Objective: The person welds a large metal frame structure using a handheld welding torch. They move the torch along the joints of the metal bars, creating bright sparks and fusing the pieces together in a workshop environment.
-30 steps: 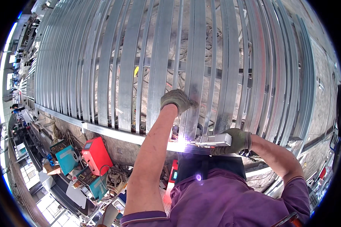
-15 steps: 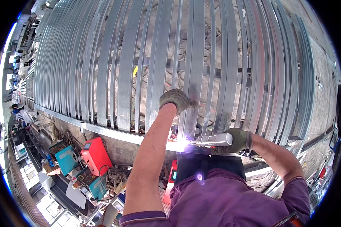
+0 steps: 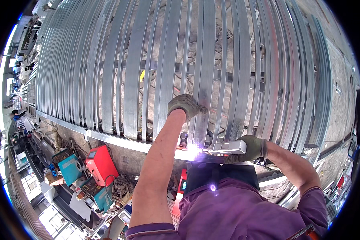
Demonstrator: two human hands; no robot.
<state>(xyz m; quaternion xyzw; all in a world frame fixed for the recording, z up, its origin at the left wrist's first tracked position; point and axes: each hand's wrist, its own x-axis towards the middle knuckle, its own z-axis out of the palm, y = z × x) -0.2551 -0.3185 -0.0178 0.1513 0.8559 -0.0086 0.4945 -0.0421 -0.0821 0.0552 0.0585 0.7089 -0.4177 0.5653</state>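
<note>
My left hand (image 3: 184, 107), in a dark olive work glove, lies over a grey metal bar (image 3: 206, 52), with its fingers curled round the edge and thumb pointing right. In my right hand (image 3: 250, 149), gloved alike, is a welding gun with a boxy silver body (image 3: 228, 147), its tip pointing left. A white-violet arc (image 3: 193, 151) glares at that tip, where the bar's near end meets the front rail (image 3: 130, 143). The glare hides the joint itself.
Many parallel metal bars (image 3: 138, 80) lie across a frame, with gaps showing the concrete floor. A red machine (image 3: 101, 165) and teal machines (image 3: 70, 168) stand at the lower left among cables. Another red unit (image 3: 181, 192) is beside my waist.
The welding gun and my right hand have shifted very slightly right. My left hand stays in almost the same place, and the arc still burns.
</note>
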